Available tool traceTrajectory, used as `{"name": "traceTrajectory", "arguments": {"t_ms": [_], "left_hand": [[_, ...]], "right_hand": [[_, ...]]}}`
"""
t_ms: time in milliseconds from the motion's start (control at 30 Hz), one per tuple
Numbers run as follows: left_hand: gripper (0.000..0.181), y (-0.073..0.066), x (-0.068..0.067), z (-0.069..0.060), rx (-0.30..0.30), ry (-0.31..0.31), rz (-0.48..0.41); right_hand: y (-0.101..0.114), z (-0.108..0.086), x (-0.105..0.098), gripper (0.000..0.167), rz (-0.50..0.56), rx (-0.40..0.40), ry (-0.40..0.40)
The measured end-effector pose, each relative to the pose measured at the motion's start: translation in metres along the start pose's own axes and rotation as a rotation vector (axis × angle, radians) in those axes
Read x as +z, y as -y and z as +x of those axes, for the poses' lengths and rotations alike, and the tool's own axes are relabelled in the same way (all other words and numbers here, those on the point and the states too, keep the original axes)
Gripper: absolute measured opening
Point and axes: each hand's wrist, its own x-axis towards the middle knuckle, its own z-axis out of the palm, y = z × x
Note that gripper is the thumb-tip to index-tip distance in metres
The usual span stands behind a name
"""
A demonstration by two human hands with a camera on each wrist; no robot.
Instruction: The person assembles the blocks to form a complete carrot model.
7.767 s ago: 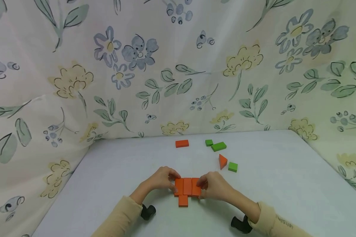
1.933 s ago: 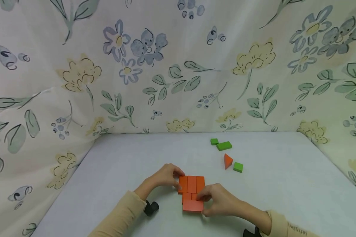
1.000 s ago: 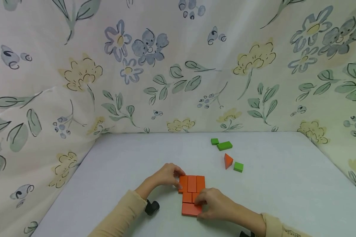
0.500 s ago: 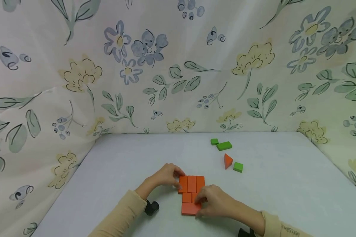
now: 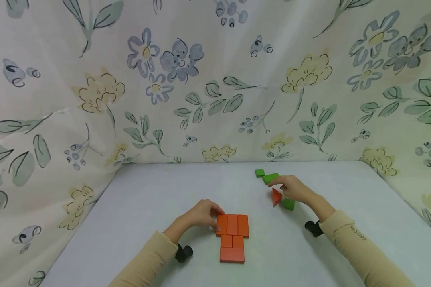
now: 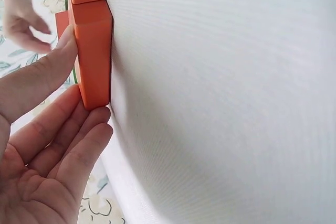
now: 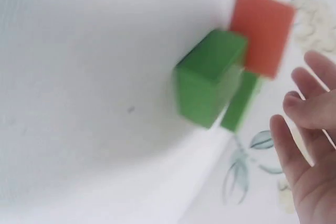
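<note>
Right hand (image 5: 294,189) has left the red slab (image 5: 232,254), fingers parted, empty, orange triangular block (image 5: 276,198) just beside; left hand (image 5: 200,214) pinches an orange rectangular block (image 5: 222,224); white tabletop (image 5: 165,187) beneath both, floral cloth (image 5: 215,119) beyond

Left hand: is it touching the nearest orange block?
Touching. The left wrist view shows the left hand's thumb against the orange block, fingertips at its end.
</note>
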Motion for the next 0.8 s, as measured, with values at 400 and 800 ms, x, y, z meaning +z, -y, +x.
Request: {"name": "traceTrajectory", "arguments": {"t_ms": [400, 800], "left_hand": [[0.041, 0.003, 0.0, 0.002, 0.011, 0.003, 0.008], [0.041, 0.005, 0.001, 0.002, 0.043, -0.005, 0.006]], "right_hand": [[-0.02, 0.002, 0.0, 0.029, 0.026, 0.019, 0.146], [-0.027, 0.0, 0.005, 0.02, 0.162, 0.068, 0.207]]}}
